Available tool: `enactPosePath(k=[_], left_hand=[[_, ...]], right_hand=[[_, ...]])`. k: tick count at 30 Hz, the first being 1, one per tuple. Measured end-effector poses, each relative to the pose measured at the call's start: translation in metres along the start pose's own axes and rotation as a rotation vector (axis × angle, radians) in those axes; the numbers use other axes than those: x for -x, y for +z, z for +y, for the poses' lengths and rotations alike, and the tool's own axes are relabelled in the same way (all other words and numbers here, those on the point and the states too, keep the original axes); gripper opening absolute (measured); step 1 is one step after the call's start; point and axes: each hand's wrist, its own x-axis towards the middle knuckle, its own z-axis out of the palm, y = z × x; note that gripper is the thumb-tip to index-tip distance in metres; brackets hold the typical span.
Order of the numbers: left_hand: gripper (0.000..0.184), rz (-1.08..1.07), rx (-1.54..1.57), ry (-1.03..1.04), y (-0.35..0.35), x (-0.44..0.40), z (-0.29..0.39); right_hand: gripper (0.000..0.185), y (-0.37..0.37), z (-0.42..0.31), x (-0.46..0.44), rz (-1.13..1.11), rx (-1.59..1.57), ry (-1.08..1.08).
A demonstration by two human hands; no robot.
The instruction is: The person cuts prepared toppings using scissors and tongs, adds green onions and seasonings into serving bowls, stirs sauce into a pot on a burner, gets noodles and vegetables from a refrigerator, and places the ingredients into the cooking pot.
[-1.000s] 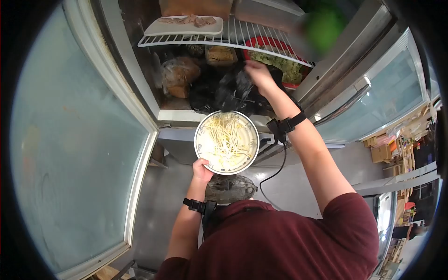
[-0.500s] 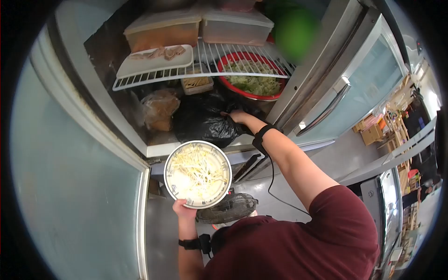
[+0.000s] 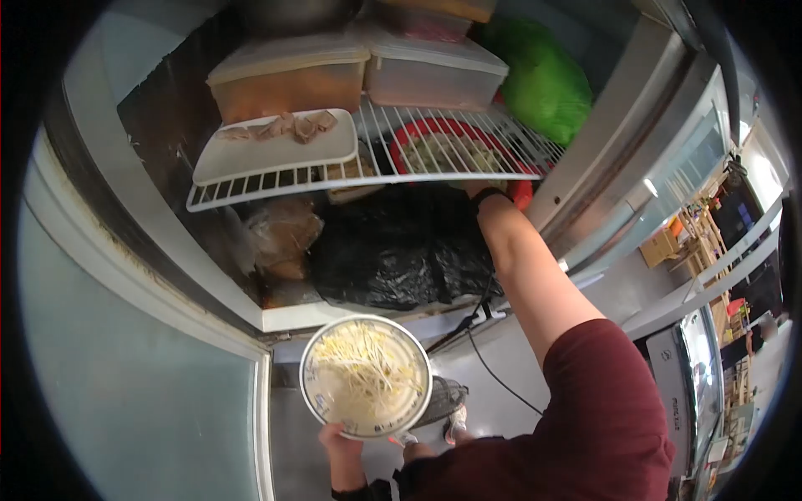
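My left hand [image 3: 341,442] grips the lower left rim of a round plate [image 3: 334,401] with pale bean sprouts [image 3: 368,363] on it, held in front of the fridge opening. My right forearm reaches into the fridge below the wire shelf [image 3: 384,163]. The right hand itself is mostly hidden under the shelf's front edge, behind a large black plastic bag [image 3: 401,250], near the red-rimmed bowl [image 3: 401,138] of shredded greens. What its fingers do cannot be made out.
On the shelf are a white tray [image 3: 276,154] with meat pieces, two lidded boxes [image 3: 288,79] and a green bag [image 3: 547,92]. A clear bag [image 3: 284,234] of brown food lies at left. Open glass door [image 3: 142,351] at left; a fan [image 3: 443,401] below; a person stands far right.
My right hand has moved deeper into the fridge, under the shelf. The black bag now lies spread wider. My view has shifted, and the plate sits lower in it.
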Motion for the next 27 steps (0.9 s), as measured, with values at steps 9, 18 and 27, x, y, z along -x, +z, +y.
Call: enactPosePath(k=[9,18,27], left_hand=[[0.074,0.049,-0.098,-0.014,0.001,-0.001,0.000],[0.073,-0.055,-0.053,-0.035,0.063,-0.041,-0.016],[0.068,-0.282,0.051,-0.065,0.127,-0.101,-0.048]], right_hand=[[0.057,0.034,0.009,-0.009,0.017,-0.512,0.020],[0.050,-0.024,-0.008,0.006,-0.276,-1.711,-0.066],[0.046,-0.054,-0.044,0.154,-0.591,-1.539,-0.092]])
